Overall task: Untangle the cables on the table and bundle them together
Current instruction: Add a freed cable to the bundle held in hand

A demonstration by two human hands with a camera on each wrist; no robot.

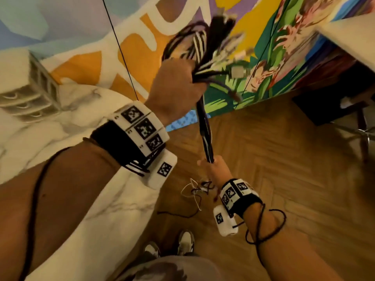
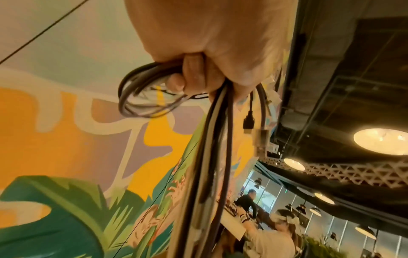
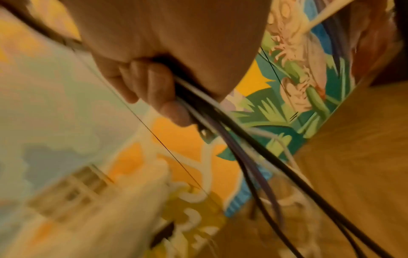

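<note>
A bundle of black, white and purple cables (image 1: 205,122) hangs stretched between my two hands above the floor. My left hand (image 1: 178,82) is raised and grips the bundle's top in a fist (image 2: 198,76). Loops (image 2: 141,97) and a black plug (image 2: 248,122) stick out beside the fingers. Lower down, my right hand (image 1: 213,167) holds the same strands with its fingers (image 3: 154,87) curled round them. The cables (image 3: 243,151) run on past that grip. Loose thin ends (image 1: 194,191) dangle below the right hand.
The white marble table (image 1: 81,199) lies at the left, under my left forearm. A wooden floor (image 1: 274,159) spreads below the hands, and my shoes (image 1: 184,242) stand on it. A painted mural wall (image 1: 253,57) is ahead. Dark furniture (image 1: 328,102) stands at the right.
</note>
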